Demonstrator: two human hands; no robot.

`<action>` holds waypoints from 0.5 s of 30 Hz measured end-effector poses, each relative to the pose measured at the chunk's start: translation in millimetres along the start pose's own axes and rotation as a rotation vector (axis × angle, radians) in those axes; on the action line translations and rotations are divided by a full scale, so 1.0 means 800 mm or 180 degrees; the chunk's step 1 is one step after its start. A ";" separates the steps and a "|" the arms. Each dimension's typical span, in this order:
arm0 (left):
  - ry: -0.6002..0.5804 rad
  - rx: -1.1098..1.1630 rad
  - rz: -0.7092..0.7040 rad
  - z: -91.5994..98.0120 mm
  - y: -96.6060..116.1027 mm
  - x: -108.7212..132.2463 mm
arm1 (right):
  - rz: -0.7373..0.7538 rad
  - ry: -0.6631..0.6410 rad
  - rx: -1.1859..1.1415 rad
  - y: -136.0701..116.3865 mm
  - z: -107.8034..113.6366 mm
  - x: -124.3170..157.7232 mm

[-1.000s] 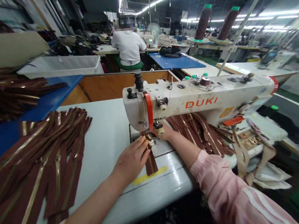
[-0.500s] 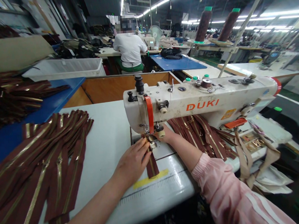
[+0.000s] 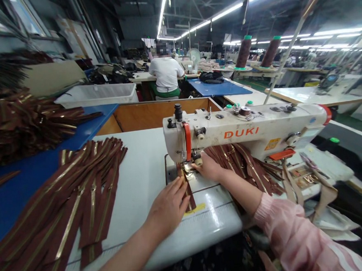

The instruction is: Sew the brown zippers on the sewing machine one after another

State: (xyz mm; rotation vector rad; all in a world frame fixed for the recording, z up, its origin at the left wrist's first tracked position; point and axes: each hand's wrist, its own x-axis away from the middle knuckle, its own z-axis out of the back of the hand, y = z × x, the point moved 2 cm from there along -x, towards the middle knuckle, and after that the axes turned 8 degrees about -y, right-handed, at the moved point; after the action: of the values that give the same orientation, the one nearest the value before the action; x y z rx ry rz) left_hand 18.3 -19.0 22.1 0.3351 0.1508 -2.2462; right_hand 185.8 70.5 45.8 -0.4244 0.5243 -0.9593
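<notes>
My left hand (image 3: 167,206) is back up, fingers (image 3: 176,188) stretched forward, its forearm (image 3: 127,255) slanting in from the left; my right hand (image 3: 209,167) reaches farther ahead, its fingers partly hidden.

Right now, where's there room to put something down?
The pale tabletop is bare between its left zipper pile, the sewing machine and the left hand. It's crowded beneath the machine, with the right hand, the zipper strip and more zippers.

This is a sewing workshop. A DUKI sewing machine (image 3: 244,125) stands near, thread cones (image 3: 244,53) rise far right, and strip lights (image 3: 228,11) run overhead.
</notes>
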 end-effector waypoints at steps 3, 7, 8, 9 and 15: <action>0.0072 -0.0118 -0.0142 0.006 0.019 0.017 | 0.0110 0.0205 0.0541 -0.016 0.004 0.050; 0.0151 -0.0140 -0.0243 0.010 0.036 0.033 | 0.0349 -0.0143 0.0804 -0.043 -0.010 0.114; 0.0157 -0.0126 -0.0259 0.011 0.039 0.036 | 0.0387 -0.0216 0.0834 -0.049 -0.014 0.125; 0.0161 -0.0118 -0.0277 0.011 0.040 0.038 | 0.0402 -0.0269 0.0852 -0.053 -0.017 0.133; 0.0200 -0.0194 -0.0408 0.010 0.044 0.043 | 0.0306 -0.0258 0.0507 -0.063 -0.026 0.145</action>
State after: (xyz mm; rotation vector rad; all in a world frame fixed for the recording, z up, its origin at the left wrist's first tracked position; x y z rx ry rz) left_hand 22.3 -68.5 19.9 0.3726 0.2804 -2.3531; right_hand 194.8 -56.8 30.9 -0.2910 0.3883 -0.8804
